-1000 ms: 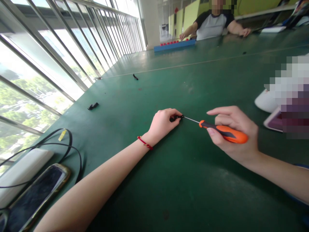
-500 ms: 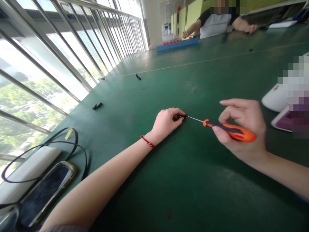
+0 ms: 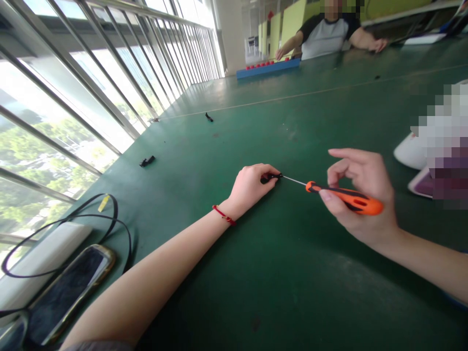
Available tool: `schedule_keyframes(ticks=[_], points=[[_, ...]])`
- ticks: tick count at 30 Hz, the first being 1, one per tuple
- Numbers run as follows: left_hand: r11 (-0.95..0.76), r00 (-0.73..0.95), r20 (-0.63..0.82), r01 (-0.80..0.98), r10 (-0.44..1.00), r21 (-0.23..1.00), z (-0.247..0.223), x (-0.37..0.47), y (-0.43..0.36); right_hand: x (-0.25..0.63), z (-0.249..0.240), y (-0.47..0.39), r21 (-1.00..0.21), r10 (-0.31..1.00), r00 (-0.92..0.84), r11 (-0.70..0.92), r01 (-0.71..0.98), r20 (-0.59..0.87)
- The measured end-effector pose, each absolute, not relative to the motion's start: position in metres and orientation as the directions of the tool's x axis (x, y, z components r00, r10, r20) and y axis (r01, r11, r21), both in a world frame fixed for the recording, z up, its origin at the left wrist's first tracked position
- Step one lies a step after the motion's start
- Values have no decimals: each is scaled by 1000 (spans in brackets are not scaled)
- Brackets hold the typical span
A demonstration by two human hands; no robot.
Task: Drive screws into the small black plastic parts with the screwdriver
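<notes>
The slim metal screwdriver with an orange-and-black handle [image 3: 353,199] had rolled slightly in the right hand [image 3: 375,183] since the earlier frame, thumb and curled fingers on it, index raised clear. Its tip met the small black part [image 3: 267,178], pinched by the left hand [image 3: 248,187] low over the green tabletop [image 3: 310,292]. Driving seemed underway; the next turn called for a steady pinch and straight shank.

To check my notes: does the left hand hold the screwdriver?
No, the right hand holds the screwdriver; the left hand holds a small black part.
</notes>
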State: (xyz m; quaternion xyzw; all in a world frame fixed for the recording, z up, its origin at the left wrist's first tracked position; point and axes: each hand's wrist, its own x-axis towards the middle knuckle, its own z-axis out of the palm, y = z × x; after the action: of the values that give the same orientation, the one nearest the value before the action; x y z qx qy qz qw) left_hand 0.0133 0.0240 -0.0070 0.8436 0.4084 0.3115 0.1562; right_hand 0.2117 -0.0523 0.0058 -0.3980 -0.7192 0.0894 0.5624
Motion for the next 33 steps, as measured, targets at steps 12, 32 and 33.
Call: schedule_keyframes(ticks=[12,32,33], points=[[-617,467,404,599,787,510,-7,13,24,212,8,-58,-499,694,-151,634,591,704],[-618,472,398,599,787,509,-7,14,24,210,7,-60,-597,710,-64,634,491,701],[-619,473,399,598,786,509,-7,14,24,209,7,-59,-598,706,-58,638,486,706]])
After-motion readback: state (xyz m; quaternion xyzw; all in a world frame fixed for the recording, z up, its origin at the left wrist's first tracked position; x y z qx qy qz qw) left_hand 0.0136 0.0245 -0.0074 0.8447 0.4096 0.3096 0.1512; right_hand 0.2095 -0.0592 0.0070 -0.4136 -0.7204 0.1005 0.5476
